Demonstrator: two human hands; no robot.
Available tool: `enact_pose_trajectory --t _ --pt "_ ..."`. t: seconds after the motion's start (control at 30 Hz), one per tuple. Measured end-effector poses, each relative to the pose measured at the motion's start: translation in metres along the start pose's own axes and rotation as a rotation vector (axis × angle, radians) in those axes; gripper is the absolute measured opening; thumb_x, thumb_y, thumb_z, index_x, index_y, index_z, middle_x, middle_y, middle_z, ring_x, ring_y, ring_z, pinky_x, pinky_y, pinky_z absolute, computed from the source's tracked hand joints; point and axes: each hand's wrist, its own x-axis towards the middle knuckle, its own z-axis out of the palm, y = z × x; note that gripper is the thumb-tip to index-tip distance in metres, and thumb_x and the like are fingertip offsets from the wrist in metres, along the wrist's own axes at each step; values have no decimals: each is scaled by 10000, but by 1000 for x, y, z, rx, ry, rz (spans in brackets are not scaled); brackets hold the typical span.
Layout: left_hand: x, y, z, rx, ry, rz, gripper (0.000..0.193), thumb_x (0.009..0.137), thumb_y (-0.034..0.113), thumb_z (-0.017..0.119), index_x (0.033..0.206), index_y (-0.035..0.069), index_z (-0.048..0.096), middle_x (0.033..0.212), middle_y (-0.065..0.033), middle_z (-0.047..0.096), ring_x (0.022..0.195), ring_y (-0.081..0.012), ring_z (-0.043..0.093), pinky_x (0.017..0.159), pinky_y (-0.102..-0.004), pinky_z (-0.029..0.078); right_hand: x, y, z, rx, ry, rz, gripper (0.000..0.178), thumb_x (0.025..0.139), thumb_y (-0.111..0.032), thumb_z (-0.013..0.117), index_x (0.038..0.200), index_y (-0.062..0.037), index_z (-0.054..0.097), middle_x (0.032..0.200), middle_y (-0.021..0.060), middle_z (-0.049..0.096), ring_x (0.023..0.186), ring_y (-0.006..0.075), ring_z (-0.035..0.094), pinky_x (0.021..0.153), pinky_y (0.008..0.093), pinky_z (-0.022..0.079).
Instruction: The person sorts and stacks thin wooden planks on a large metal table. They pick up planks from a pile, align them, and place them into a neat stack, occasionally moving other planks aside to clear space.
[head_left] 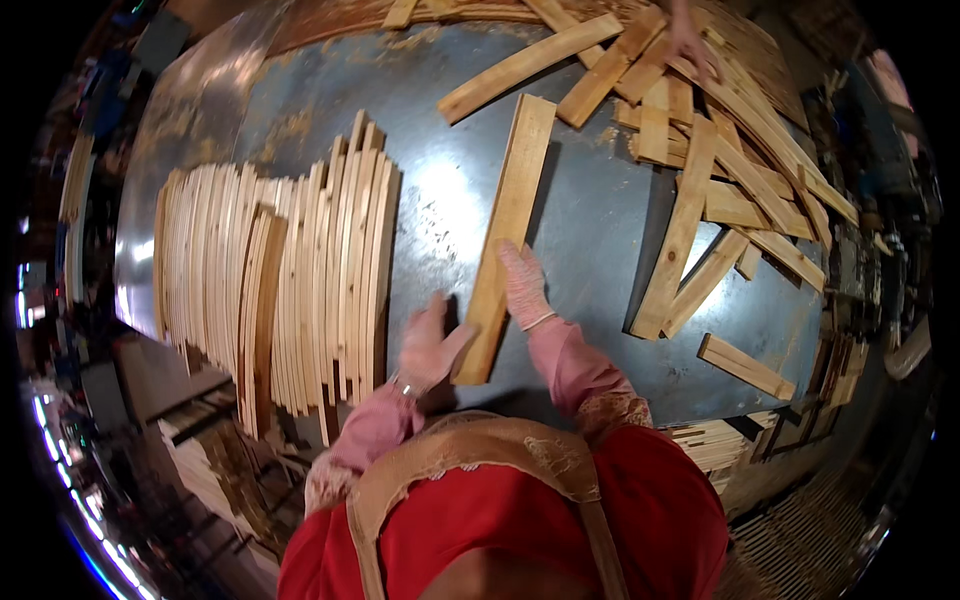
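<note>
A long wooden board point(513, 170) slants across the middle of the metal table, its near end toward my body. My right hand point(524, 288), in a pale thin glove, holds the board's right edge below its middle, with fingertips over the top face. Beside the board's near end, on its left, is my left hand point(430, 345), slightly blurred. Its fingers are apart, and the thumb points at the board; whether it touches is unclear. Left of that hand stands a tight row of narrow wooden boards point(310, 270) set on edge, with one darker board point(262, 310) lying over them.
A loose heap of boards point(690, 220) covers the table's right side. Another person's hand point(690, 50) reaches into it at the far edge. One short board point(745, 366) lies near the right front edge. Sawdust marks the metal tabletop point(340, 90). Stacked wood point(215, 465) stands below at left.
</note>
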Motion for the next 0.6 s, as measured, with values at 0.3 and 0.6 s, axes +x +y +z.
enact_pose_trajectory --t 0.3,0.6 --pt "-18 -8 -105 178 -82 -485 679 925 510 800 1451 109 646 977 -185 780 861 -318 775 759 -483 605 52 9 4 -173 -214 284 234 1059 -356 652 958 -168 557 744 -43 478 582 63 452 472 247 314" --pt "-104 -242 -238 726 562 -366 845 711 354 959 1437 87 619 1508 -279 564 1383 -469 536 1165 -524 443 76 2 5 -179 -21 285 287 1038 -297 680 1203 -68 628 822 26 571 656 111 509 555 266 402"
